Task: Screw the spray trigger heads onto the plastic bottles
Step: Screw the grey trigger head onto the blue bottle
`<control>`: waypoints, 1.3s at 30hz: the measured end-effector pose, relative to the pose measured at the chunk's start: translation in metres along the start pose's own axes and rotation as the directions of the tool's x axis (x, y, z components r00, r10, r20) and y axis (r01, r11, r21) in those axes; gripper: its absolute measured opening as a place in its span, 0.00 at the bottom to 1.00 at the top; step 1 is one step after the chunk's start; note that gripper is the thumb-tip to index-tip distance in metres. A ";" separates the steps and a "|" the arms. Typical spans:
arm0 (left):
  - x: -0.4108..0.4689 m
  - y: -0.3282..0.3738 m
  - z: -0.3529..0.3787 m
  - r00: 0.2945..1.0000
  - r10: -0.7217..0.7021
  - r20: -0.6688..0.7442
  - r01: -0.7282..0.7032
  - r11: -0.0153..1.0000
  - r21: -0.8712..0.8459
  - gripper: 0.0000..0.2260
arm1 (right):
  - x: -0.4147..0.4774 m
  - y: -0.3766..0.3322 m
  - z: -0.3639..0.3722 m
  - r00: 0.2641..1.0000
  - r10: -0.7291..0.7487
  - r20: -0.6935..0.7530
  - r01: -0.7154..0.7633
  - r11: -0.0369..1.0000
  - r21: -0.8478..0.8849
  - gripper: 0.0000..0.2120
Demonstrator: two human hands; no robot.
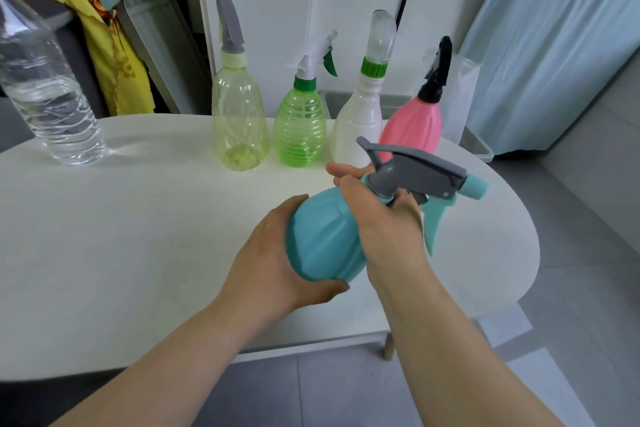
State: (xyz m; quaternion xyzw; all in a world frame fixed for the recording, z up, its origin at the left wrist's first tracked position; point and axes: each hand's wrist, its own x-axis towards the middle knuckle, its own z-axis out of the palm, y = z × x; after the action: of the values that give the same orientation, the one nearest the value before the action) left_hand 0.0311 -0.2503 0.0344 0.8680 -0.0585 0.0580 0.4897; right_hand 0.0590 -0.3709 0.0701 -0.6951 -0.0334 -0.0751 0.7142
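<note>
A teal bottle (pixel 323 239) is held tilted above the white table (pixel 138 236), its neck pointing up and to the right. My left hand (pixel 273 260) cups the bottle's base from below. My right hand (pixel 377 218) wraps the neck and collar under the grey and teal trigger head (pixel 422 173), which sits on the neck. Behind stand several bottles with heads on: a pale yellow one (pixel 239 121) with a grey head, a green one (pixel 299 128), a white one (pixel 358 125) with a clear cap, and a pink one (pixel 412 126) with a black head.
A large clear water bottle (pixel 45 80) stands at the table's far left. A grey bin (pixel 478 146) sits behind the bottles at right, by a blue curtain (pixel 554 45). The table's right rounded edge drops to a grey tiled floor (pixel 588 253).
</note>
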 end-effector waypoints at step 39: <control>0.009 -0.023 0.013 0.951 0.237 -0.200 -0.181 0.948 0.262 0.25 | 0.018 -0.019 -0.033 0.904 -0.076 -0.420 0.086 0.996 0.005 0.09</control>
State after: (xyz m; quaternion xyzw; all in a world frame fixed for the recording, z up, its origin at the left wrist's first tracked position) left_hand 0.0443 -0.2498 0.0099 0.8972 -0.0863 0.2163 0.3753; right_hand 0.0718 -0.4056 0.0901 -0.6523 0.0910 -0.2517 0.7091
